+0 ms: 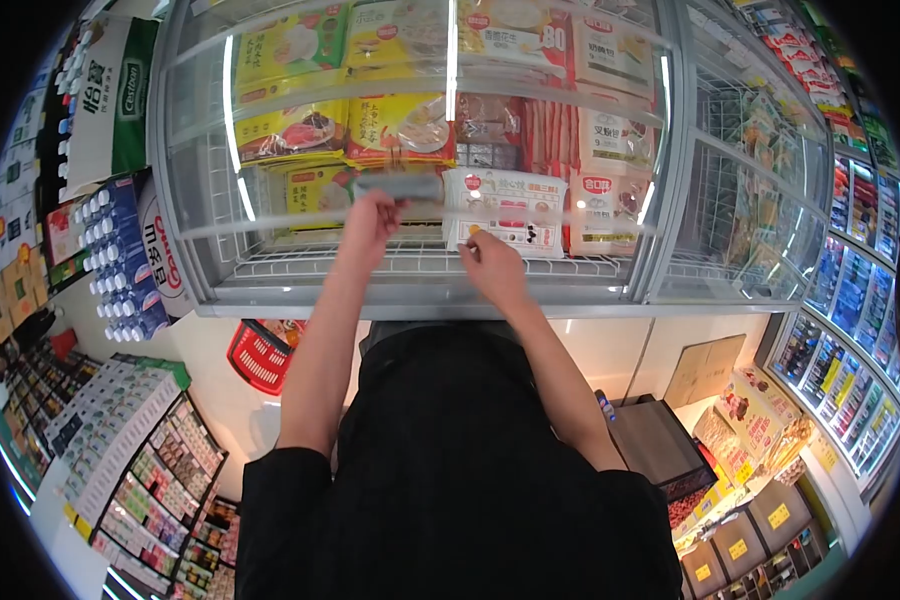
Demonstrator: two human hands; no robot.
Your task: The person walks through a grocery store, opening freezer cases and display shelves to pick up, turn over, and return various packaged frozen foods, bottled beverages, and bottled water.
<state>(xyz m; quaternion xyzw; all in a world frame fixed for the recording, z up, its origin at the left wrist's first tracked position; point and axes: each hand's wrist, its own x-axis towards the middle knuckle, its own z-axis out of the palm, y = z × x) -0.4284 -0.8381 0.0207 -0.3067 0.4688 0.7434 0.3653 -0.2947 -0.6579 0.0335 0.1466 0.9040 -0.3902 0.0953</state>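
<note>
My left hand (pixel 373 222) reaches over the chest freezer (pixel 420 300), its fingers closed round a flat grey bar (pixel 400 187) that looks like a handle on the clear lid. My right hand (pixel 494 264) is to the right and nearer to me, fingers curled at the lower left corner of a white frozen food bag (pixel 515 205). They seem to pinch that corner, though the fingertips are partly hidden. The white bag lies face up at the front. Yellow frozen food bags (pixel 400 125) are stacked behind and to its left.
A wire basket rim (pixel 320 264) runs along the freezer's front. More white bags (pixel 605 205) lie to the right, and a second glass-covered section (pixel 750 180) follows. Bottled water packs (pixel 125 255) stand left. A red shopping basket (pixel 260 358) is on the floor behind.
</note>
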